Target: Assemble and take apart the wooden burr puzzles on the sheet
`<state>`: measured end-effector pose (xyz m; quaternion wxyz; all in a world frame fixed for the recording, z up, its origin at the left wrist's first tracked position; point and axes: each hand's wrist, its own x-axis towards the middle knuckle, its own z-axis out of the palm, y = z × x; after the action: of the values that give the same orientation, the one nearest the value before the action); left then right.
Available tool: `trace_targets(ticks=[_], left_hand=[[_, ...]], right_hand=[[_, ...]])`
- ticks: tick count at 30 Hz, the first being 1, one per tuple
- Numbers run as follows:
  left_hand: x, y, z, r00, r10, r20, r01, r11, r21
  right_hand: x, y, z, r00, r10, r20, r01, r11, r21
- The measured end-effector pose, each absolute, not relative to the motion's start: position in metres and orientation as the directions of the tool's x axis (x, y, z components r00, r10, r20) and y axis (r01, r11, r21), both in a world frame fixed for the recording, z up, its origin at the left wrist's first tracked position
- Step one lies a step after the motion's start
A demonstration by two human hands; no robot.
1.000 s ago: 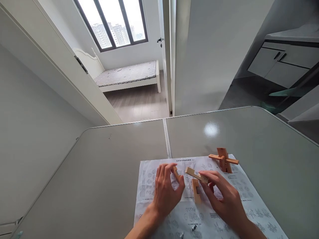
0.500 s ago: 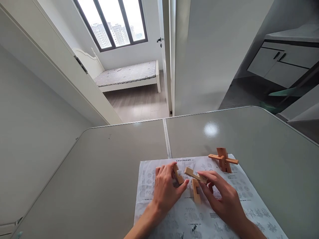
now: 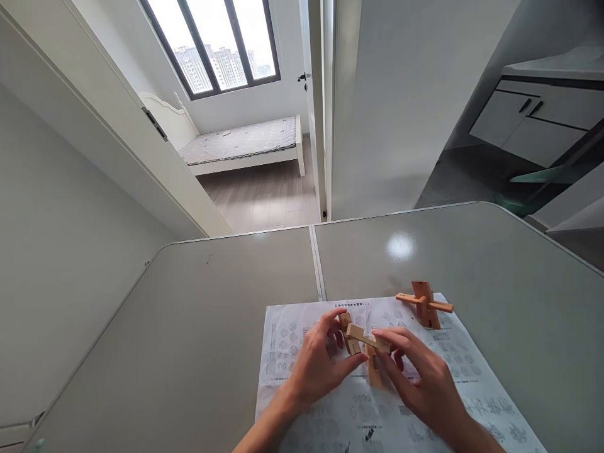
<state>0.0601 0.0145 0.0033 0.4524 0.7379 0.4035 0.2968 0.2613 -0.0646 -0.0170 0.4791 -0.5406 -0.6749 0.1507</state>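
Observation:
My left hand point(image 3: 321, 355) grips a notched wooden puzzle piece point(image 3: 346, 319) between thumb and fingers, tilted above the printed sheet. In my right hand point(image 3: 419, 368) a second, light wooden puzzle bar point(image 3: 357, 333) is pinched at its right end. The bar's left end crosses in front of the piece in my left hand; whether they touch I cannot tell. Below them lies a third notched wooden piece point(image 3: 374, 376) on the paper, partly hidden by the bar and my fingers. An assembled wooden cross-shaped puzzle point(image 3: 426, 304) stands at the sheet's upper right corner.
The printed instruction sheet point(image 3: 283, 402) lies on a grey table point(image 3: 198, 352) with a seam point(image 3: 317, 264) running away from me. Beyond the table edge are a doorway, a bed point(image 3: 250, 141) and white cabinets point(image 3: 528, 119).
My left hand has moved right with its notched piece, bringing it close behind the bar. My right hand has stayed nearly in place with the bar, which now covers more of the lying piece.

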Motion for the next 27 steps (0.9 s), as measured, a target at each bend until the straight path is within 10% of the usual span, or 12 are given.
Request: trace_targets(ticks=[27], left_hand=[[0.055,0.011,0.017,0.636,0.769,0.064,0.382,-0.386,0.84]], right_hand=[[0.26,-0.065,-0.015,-0.003,0.874,0.486,0.614,0.385,-0.689]])
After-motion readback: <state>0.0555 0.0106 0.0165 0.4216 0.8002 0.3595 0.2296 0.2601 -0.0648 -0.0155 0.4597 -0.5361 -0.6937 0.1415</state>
